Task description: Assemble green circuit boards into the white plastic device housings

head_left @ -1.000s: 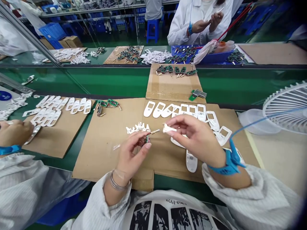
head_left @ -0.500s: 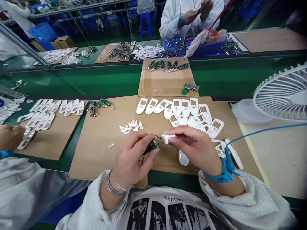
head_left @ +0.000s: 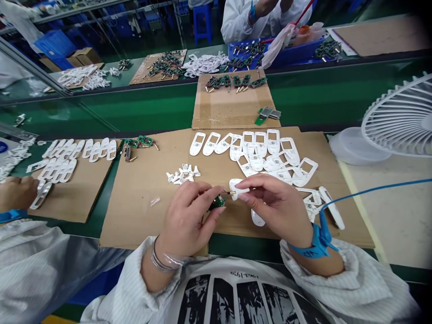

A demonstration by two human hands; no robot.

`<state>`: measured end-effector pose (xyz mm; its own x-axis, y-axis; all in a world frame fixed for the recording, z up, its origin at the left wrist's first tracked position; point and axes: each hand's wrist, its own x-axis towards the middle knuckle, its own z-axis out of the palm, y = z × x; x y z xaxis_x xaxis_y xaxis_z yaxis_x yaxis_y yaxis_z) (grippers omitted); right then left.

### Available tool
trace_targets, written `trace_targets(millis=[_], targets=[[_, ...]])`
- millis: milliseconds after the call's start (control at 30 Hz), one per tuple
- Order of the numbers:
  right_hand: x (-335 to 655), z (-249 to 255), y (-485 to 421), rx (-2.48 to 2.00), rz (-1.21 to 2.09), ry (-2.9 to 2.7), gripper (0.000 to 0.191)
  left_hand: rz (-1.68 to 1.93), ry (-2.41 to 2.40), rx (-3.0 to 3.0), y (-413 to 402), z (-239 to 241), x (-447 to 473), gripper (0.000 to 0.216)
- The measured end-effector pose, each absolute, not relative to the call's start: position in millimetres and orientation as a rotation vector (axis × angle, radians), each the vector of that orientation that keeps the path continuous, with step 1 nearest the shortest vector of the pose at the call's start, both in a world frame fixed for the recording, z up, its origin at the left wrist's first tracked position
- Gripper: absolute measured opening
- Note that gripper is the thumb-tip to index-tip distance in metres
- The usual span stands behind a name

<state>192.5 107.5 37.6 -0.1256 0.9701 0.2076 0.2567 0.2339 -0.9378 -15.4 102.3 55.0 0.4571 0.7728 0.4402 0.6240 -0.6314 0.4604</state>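
My left hand [head_left: 189, 211] is closed on a green circuit board [head_left: 217, 202], mostly hidden behind the fingers. Thin wires and a brass-coloured metal tip run from the board toward a small white plastic part [head_left: 238, 189]. My right hand [head_left: 275, 202] pinches that white part between thumb and fingers, and the metal tip meets its left side. Beneath my right hand a white oval shell [head_left: 258, 218] lies partly covered on the cardboard [head_left: 135, 211]. Just beyond my left hand sits a small heap of white plastic pieces [head_left: 183, 174].
White housings with rectangular windows [head_left: 255, 155] lie at the back right. Several circuit boards [head_left: 140, 143] rest at the back left. A white fan [head_left: 401, 119] stands at right, and a blue wrist-strap cord [head_left: 374, 185] crosses there. A co-worker's hand [head_left: 18, 193] is at far left.
The white part in my right hand has turned, showing a broader face beside the metal tip. Both hands stay close together. The whole view has shifted slightly.
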Motion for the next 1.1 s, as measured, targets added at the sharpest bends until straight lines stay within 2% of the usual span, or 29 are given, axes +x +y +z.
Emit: trace_targets(millis=[367, 667, 900, 1000, 1100], targets=[[188, 35, 108, -1.145, 0.949, -1.647, 0.008, 0.936, 1.151, 2.435, 100, 53, -10, 0.026], [193, 42, 112, -1.095, 0.890, -1.801, 0.006, 0.938, 1.147, 2.509, 103, 51, -11, 0.029], [191, 39, 110, -1.021, 0.757, -1.778, 0.013, 0.978, 1.153, 2.524, 102, 47, -12, 0.031], [191, 41, 110, -0.919, 0.816, -1.741, 0.010, 0.976, 1.150, 2.516, 102, 45, -11, 0.029], [191, 41, 109, -1.030, 0.855, -1.707, 0.008, 0.998, 1.159, 2.517, 101, 44, -10, 0.031]])
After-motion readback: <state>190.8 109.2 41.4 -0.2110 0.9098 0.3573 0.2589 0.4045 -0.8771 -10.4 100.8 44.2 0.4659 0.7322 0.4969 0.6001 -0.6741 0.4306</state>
